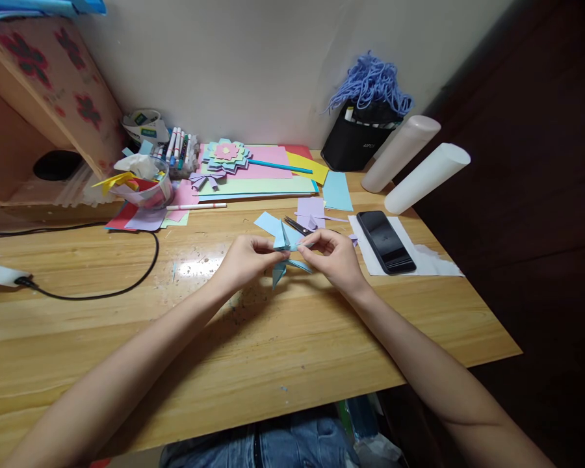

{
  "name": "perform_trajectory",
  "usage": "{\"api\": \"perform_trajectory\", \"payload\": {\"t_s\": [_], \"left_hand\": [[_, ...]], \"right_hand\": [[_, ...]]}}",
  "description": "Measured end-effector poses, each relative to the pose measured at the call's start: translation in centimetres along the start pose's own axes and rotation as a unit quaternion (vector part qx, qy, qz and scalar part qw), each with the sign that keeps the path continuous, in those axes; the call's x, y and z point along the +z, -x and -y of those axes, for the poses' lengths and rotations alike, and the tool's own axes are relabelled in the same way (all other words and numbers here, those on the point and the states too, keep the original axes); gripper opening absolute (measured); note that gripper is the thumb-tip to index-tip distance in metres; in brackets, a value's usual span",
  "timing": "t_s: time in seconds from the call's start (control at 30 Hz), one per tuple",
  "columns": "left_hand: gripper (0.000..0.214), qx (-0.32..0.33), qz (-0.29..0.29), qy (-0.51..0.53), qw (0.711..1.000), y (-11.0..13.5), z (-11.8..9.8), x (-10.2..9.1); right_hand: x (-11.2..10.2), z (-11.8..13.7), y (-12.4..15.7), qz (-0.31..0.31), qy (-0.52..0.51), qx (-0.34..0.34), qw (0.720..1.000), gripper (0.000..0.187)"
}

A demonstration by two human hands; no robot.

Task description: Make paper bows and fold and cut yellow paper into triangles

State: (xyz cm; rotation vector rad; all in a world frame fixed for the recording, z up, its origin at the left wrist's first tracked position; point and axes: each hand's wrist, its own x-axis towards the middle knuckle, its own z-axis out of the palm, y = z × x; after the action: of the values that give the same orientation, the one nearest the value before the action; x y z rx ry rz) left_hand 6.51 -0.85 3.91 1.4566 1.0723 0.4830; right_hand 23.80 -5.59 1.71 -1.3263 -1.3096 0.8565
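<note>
Between my two hands is a piece of folded light blue paper (283, 239), with pointed flaps standing up and others hanging below the fingers. My left hand (246, 260) pinches its left side between thumb and fingers. On the right edge, my right hand (335, 259) has thumb and forefinger closed. Just behind the hands lie dark scissors (297, 225), partly covered by the right hand, and a flat light blue sheet (267, 222). A purple paper piece (311, 208) rests beyond the scissors.
Right of my hands a black phone (386, 242) lies on white paper (433, 260). Two white rolls (426, 179) and a black holder (353, 140) with blue yarn stand behind. A layered paper flower (225, 155) lies on coloured sheets. A cable (102, 296) crosses the left.
</note>
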Motion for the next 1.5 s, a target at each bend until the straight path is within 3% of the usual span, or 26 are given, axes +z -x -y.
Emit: {"api": "perform_trajectory", "payload": {"t_s": [0.37, 1.23, 1.5], "left_hand": [[0.023, 0.006, -0.026, 0.013, 1.000, 0.04, 0.04, 0.42], [0.018, 0.012, -0.019, 0.051, 0.998, -0.04, -0.17, 0.10], [0.015, 0.022, 0.013, 0.043, 0.999, 0.16, -0.49, 0.17]], "right_hand": [[0.09, 0.20, -0.02, -0.015, -0.031, 0.023, 0.999, 0.022], [-0.25, 0.64, -0.17, -0.035, -0.031, 0.038, 0.998, 0.027], [-0.11, 0.19, -0.32, -0.033, -0.047, 0.057, 0.997, 0.034]]}}
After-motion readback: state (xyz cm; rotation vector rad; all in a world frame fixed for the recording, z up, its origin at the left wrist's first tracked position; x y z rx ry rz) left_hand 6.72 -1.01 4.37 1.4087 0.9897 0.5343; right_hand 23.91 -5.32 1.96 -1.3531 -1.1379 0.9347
